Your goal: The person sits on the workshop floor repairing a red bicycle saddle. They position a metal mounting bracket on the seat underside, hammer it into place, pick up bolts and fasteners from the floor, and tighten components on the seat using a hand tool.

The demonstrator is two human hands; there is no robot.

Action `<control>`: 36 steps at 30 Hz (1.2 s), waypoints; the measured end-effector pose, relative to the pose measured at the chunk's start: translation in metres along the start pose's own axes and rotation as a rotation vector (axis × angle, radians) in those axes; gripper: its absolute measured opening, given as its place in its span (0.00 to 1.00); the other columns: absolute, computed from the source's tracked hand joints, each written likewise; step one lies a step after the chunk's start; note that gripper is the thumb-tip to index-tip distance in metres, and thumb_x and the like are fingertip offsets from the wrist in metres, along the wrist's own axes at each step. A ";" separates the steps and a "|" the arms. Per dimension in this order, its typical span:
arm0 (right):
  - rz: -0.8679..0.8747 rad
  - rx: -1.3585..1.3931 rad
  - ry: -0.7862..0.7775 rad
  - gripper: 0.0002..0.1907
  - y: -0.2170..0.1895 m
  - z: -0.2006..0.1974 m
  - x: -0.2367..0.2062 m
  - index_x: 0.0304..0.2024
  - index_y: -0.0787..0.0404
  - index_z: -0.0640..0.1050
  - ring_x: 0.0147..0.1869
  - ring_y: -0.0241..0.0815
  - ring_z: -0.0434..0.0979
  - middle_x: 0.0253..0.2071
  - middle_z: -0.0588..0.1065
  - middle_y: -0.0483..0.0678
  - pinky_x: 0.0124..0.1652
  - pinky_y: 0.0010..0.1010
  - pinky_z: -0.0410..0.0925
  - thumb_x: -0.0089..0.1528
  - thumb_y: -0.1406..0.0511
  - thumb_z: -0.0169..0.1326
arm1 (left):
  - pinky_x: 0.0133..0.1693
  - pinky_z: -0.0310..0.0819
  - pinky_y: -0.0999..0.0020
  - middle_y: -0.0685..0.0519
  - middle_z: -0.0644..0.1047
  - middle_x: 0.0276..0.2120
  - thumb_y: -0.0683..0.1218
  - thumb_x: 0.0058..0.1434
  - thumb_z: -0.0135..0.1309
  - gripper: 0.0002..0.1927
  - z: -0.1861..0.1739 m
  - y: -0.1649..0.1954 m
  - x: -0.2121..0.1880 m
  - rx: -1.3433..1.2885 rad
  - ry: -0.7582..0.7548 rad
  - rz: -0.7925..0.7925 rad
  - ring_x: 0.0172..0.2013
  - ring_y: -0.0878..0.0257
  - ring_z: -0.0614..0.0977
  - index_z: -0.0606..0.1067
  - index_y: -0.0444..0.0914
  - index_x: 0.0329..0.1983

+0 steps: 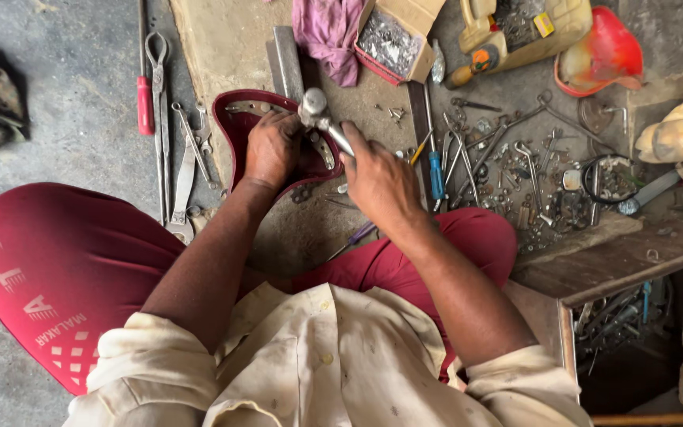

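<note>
Head view, looking down: a seated person works on the floor. The left hand presses down on a dark red curved saddle-shaped piece, fingers curled and hiding its middle. The right hand is wrapped tight around a hammer handle, with the metal head raised just above the red piece. Loose wrenches lie scattered to the right, too jumbled to sort out.
</note>
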State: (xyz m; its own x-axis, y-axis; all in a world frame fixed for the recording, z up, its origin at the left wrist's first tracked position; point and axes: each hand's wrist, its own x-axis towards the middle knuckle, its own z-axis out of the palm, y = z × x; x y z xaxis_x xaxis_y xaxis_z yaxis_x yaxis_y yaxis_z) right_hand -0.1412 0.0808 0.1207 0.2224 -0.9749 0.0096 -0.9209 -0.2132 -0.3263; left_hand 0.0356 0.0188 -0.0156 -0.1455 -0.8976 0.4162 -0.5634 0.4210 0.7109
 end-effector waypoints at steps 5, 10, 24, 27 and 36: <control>0.018 0.086 0.111 0.26 0.003 -0.017 -0.002 0.66 0.63 0.69 0.39 0.63 0.82 0.40 0.80 0.63 0.37 0.50 0.73 0.67 0.64 0.57 | 0.48 0.77 0.55 0.45 0.82 0.42 0.40 0.61 0.59 0.10 0.009 0.007 0.007 -0.022 -0.053 0.014 0.44 0.45 0.81 0.83 0.38 0.45; -0.065 0.158 0.289 0.26 0.003 -0.019 -0.009 0.69 0.64 0.67 0.49 0.64 0.82 0.48 0.79 0.63 0.45 0.48 0.74 0.70 0.65 0.56 | 0.50 0.77 0.57 0.45 0.82 0.45 0.39 0.60 0.57 0.13 0.018 0.011 0.010 -0.041 -0.026 -0.001 0.47 0.47 0.81 0.82 0.38 0.47; 0.075 0.067 0.183 0.26 0.022 0.000 -0.011 0.68 0.59 0.69 0.40 0.63 0.81 0.40 0.79 0.62 0.38 0.50 0.72 0.68 0.62 0.57 | 0.51 0.75 0.55 0.44 0.82 0.45 0.39 0.59 0.57 0.13 0.014 0.015 0.019 -0.020 -0.041 -0.024 0.47 0.45 0.81 0.82 0.38 0.46; 0.015 0.064 0.265 0.27 0.015 0.001 -0.014 0.69 0.61 0.68 0.40 0.63 0.81 0.41 0.79 0.62 0.38 0.50 0.72 0.68 0.65 0.56 | 0.52 0.75 0.55 0.44 0.82 0.48 0.37 0.58 0.55 0.15 0.013 0.016 0.017 -0.003 -0.056 -0.012 0.48 0.45 0.80 0.83 0.39 0.48; 0.141 0.114 0.214 0.22 0.080 0.066 -0.025 0.64 0.56 0.71 0.35 0.53 0.82 0.38 0.81 0.56 0.31 0.39 0.74 0.69 0.59 0.58 | 0.54 0.72 0.54 0.45 0.80 0.47 0.40 0.61 0.56 0.13 0.005 0.021 0.020 0.030 -0.160 -0.086 0.50 0.44 0.78 0.84 0.41 0.47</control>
State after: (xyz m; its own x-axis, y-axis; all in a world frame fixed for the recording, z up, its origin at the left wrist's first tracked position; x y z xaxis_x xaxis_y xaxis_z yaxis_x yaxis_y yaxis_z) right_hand -0.1996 0.0926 0.0323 0.0105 -0.9883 0.1523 -0.8931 -0.0778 -0.4431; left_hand 0.0166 0.0088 0.0049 -0.2218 -0.9404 0.2577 -0.6030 0.3400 0.7216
